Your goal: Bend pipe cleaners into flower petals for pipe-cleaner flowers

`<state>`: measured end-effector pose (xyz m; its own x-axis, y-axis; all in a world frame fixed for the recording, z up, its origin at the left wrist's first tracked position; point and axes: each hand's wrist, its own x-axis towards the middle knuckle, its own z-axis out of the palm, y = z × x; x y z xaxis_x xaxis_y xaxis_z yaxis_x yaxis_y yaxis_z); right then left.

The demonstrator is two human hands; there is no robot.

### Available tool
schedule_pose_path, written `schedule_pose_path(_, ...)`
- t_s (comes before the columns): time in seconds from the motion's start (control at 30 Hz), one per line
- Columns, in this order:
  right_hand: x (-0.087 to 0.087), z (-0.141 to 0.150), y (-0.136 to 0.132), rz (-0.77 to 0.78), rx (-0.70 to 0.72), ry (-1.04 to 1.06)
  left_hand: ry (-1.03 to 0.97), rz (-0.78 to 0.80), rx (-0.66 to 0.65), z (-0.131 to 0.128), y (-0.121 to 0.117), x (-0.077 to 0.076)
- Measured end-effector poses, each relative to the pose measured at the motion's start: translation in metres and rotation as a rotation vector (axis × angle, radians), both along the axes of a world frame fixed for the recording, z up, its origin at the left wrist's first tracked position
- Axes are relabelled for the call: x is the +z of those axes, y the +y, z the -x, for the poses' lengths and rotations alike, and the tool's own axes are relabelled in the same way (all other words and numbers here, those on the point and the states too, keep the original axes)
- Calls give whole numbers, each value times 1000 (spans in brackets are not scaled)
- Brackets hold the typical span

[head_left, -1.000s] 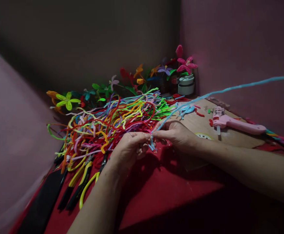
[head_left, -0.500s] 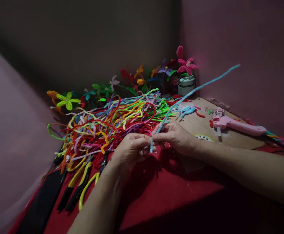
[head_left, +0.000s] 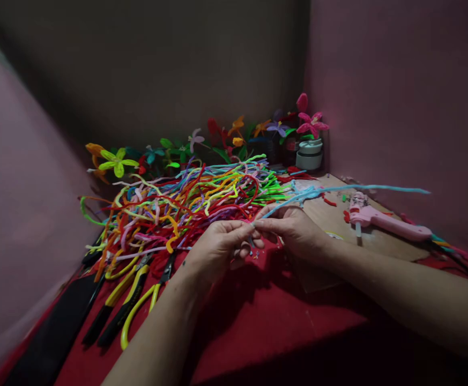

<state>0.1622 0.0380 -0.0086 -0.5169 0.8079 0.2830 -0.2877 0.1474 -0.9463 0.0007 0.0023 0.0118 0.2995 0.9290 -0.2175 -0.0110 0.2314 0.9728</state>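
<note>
Shows soft, fuzzy, matt pile along the light blue pipe cleaner (head_left: 372,187), and the same plush texture across the tangled heap of pipe cleaners (head_left: 213,187), the yellow-green flower (head_left: 118,164) and the pink flower (head_left: 313,125). Looks like smooth plastic with a faint sheen on the pink glue gun (head_left: 396,223), cloudy and translucent on the pale rod (head_left: 358,233) beneath it, and smooth on the lidded container (head_left: 309,161). Appears flat and cardboard-like on the brown board (head_left: 390,244), matt and cloth-like on the red covering (head_left: 266,321), dark and metallic at the head of the yellow-handled tool (head_left: 167,269).
</note>
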Motion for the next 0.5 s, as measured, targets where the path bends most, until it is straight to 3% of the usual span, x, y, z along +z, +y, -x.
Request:
schedule_pose_path(0.33,-14,6,6,326,70,-33,454,-92,-6,-8,3,-6)
schedule_pose_path(0.5,-8,2,15,349,-91,105,524,-150,-71,-11,0,-5)
